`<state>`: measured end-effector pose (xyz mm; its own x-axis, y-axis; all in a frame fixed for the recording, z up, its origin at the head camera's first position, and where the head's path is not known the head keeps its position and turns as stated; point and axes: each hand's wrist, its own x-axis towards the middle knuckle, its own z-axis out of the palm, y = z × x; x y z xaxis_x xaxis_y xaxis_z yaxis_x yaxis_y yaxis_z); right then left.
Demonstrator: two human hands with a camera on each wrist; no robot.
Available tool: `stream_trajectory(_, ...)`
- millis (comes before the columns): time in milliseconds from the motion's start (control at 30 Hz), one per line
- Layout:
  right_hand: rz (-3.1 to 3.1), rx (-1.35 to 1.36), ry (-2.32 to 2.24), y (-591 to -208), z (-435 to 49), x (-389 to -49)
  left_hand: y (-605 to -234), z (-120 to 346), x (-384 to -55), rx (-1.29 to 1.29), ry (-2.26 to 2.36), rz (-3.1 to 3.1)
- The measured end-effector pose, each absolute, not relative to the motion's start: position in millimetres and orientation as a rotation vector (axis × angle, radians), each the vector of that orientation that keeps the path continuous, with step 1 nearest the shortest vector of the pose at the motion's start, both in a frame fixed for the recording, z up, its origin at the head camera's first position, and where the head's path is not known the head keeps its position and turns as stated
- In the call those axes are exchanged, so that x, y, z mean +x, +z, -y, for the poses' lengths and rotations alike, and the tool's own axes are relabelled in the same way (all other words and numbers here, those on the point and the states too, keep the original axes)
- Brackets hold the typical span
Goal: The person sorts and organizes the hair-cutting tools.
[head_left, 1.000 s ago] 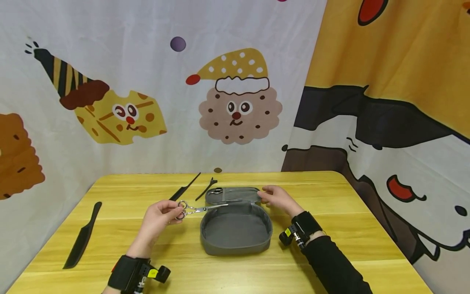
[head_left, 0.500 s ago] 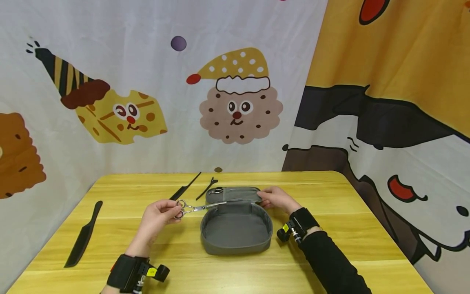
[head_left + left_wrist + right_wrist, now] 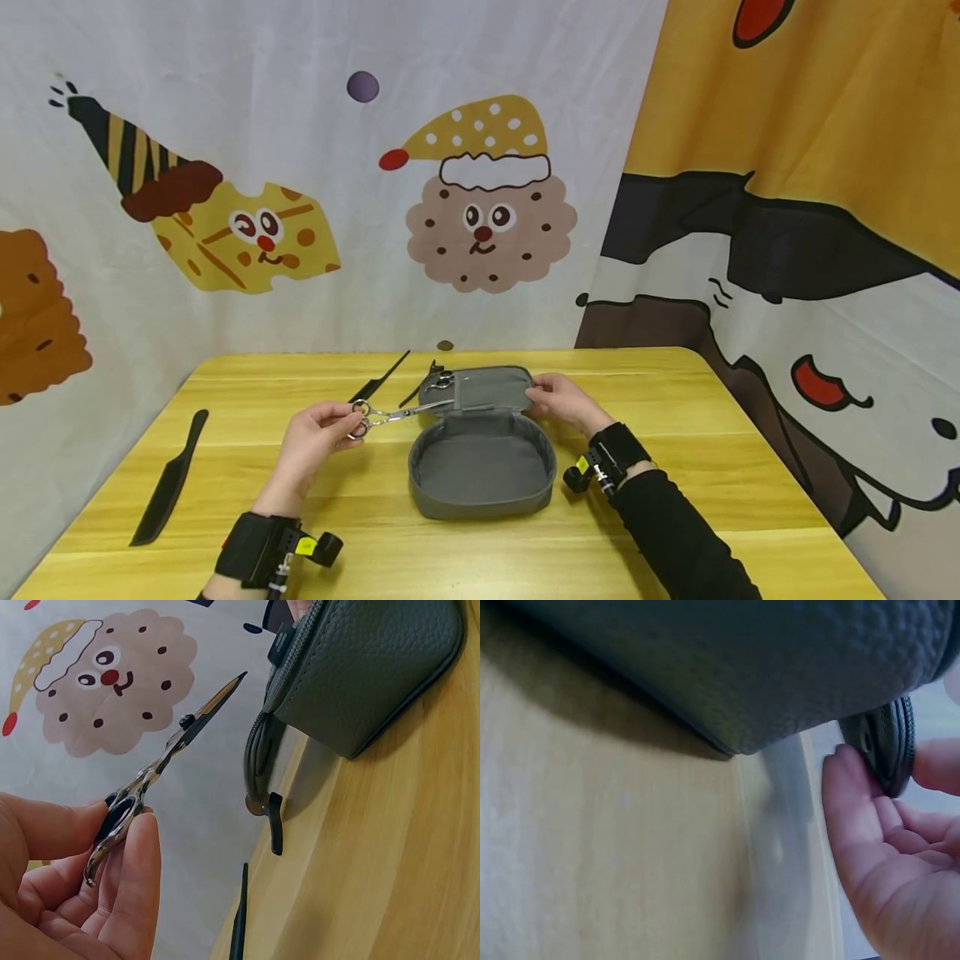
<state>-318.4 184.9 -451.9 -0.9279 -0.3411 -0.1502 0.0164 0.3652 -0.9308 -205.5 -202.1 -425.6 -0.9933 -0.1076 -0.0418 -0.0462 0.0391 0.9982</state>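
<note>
My left hand [image 3: 311, 446] pinches silver hair scissors [image 3: 397, 414] by their finger rings, blades pointing right. Their tips overlap the left part of the case lid [image 3: 498, 385] in the head view. The left wrist view shows the scissors [image 3: 154, 769] between thumb and fingers, blades together. My right hand [image 3: 566, 402] pinches the lid's right edge, thumb on one face and fingers on the other in the right wrist view. The grey zip case [image 3: 483, 507] stands unzipped with its lid folded back and tilted up. Metal rings of another tool [image 3: 442, 381] show at the lid's left pocket.
A wide black comb [image 3: 168, 492] lies at the left of the wooden table [image 3: 675, 542]. Behind my left hand lies a black rat-tail comb [image 3: 378, 381]. A black hair clip [image 3: 416, 390] lies partly hidden behind the lid. A printed curtain [image 3: 360, 250] hangs behind the table.
My right hand has lifted the lid, which tilts up more and now covers part of the hair clip. The left hand has shifted slightly left with the scissors.
</note>
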Motion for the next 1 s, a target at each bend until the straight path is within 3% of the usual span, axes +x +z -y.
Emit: stream_trajectory(1000,-2.361,-0.479,-1.931,-449,-183,-315,-432,205,-229,0.220,-2.296,2.199)
